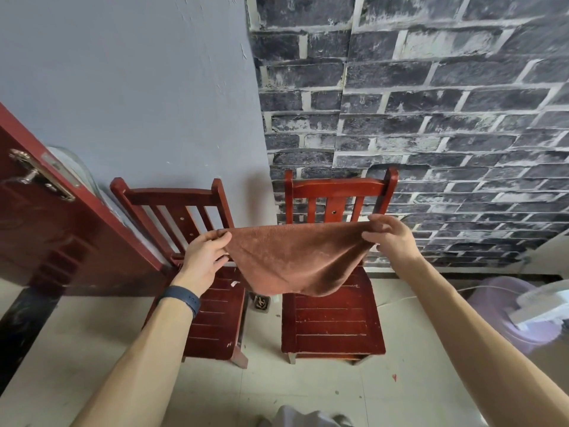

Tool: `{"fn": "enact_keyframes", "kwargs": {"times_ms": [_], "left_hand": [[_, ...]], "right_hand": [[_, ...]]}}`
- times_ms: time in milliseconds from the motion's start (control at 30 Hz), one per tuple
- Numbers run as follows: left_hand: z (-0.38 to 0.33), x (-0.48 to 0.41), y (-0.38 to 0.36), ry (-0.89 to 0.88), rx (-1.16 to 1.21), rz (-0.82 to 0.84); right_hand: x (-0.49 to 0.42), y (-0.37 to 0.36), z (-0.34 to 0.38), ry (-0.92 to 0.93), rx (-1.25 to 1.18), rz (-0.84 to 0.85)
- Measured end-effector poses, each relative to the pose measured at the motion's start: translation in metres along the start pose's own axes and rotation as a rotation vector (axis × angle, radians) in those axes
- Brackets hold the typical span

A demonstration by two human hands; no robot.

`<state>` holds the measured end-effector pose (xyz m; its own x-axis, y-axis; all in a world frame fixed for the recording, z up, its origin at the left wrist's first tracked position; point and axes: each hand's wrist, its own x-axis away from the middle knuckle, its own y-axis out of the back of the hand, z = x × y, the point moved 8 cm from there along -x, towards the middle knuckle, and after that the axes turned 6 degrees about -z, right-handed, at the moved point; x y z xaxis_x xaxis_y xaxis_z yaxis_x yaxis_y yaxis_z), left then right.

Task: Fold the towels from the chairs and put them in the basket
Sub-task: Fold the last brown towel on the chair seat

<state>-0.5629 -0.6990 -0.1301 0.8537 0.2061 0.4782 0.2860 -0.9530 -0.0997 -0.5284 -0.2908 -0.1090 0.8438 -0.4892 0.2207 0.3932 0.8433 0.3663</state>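
Note:
A brown towel (295, 260) hangs in the air, stretched between both hands above two red wooden chairs. My left hand (204, 257) pinches its left top corner and my right hand (389, 235) pinches its right top corner. The towel sags into a rounded fold over the seat of the right chair (332, 322). The left chair (212, 318) has a bare seat. A pale purple basket (498, 312) stands on the floor at the right edge, with light fabric (542, 306) inside it.
A red door (55, 229) stands open at the left, close to the left chair. Grey and brick-patterned walls lie right behind the chairs. A floor drain (261, 303) sits between the chairs. Pale tiled floor stretches in front.

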Motion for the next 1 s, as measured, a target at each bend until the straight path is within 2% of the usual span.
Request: {"fn": "enact_keyframes", "kwargs": {"times_ms": [100, 200, 367, 467, 567, 633, 767, 867, 1000], "left_hand": [[-0.009, 0.000, 0.005, -0.061, 0.012, -0.032], [-0.013, 0.007, 0.001, -0.105, -0.053, -0.011], [-0.021, 0.017, 0.000, -0.255, -0.272, -0.069], [-0.022, 0.021, -0.007, -0.319, -0.437, -0.003], [-0.010, 0.022, -0.014, -0.400, -0.803, 0.050], [0.004, 0.025, -0.013, -0.455, -1.042, 0.008], [0.045, 0.041, -0.011, -0.520, -1.310, -0.119], [0.082, 0.058, -0.014, -0.556, -1.479, -0.137], [0.130, 0.072, -0.013, -0.525, -1.661, -0.074]], "right_hand": [[0.003, -0.004, 0.013, 0.269, 0.429, 0.040], [0.000, -0.004, 0.013, 0.361, 0.555, 0.011], [-0.008, 0.007, 0.003, 0.263, 0.523, -0.054], [-0.008, 0.009, -0.007, 0.216, 0.383, -0.053], [0.004, 0.018, -0.023, 0.163, 0.242, -0.072], [0.019, 0.027, -0.037, 0.134, 0.146, -0.107], [0.054, 0.043, -0.094, 0.006, 0.064, -0.132], [0.077, 0.055, -0.142, -0.032, 0.182, -0.107], [0.094, 0.072, -0.182, 0.083, 0.439, -0.055]]}}
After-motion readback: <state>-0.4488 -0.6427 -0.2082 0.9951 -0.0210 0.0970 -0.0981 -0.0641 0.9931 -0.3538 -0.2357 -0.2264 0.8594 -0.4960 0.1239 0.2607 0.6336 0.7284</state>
